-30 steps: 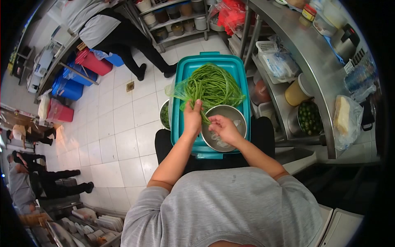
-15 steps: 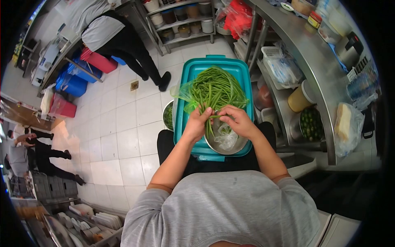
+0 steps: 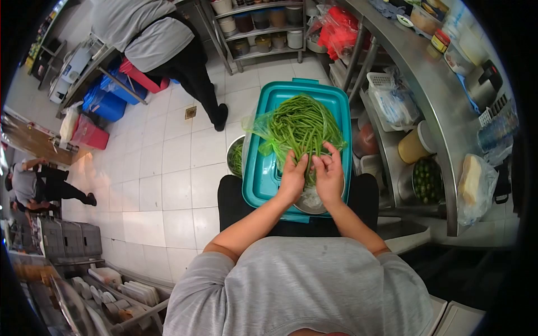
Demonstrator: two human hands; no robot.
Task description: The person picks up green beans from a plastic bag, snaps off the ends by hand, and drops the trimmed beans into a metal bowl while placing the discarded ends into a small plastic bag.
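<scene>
A heap of long green beans point(image 3: 305, 115) lies in a thin green plastic bag point(image 3: 262, 124) on a teal plastic lid or tray point(image 3: 259, 185) across my lap. My left hand point(image 3: 293, 180) is closed round a few beans at the near edge of the heap. Close beside it, my right hand point(image 3: 329, 175) has its thumb and fingers at the bean ends; its exact grip is partly hidden. Below both hands sits a metal bowl point(image 3: 319, 211) with clear plastic point(image 3: 310, 199) in it, largely covered by my wrists.
Left of the tray, another metal bowl point(image 3: 235, 157) on the floor holds green pieces. A steel table point(image 3: 417, 73) and its lower shelf run along my right. A person in black trousers point(image 3: 193, 84) stands ahead on the left; others are farther left.
My view has shifted slightly left. Both hands have moved forward from above the bowl to the near edge of the bean heap, and my right hand has turned fingers upward.
</scene>
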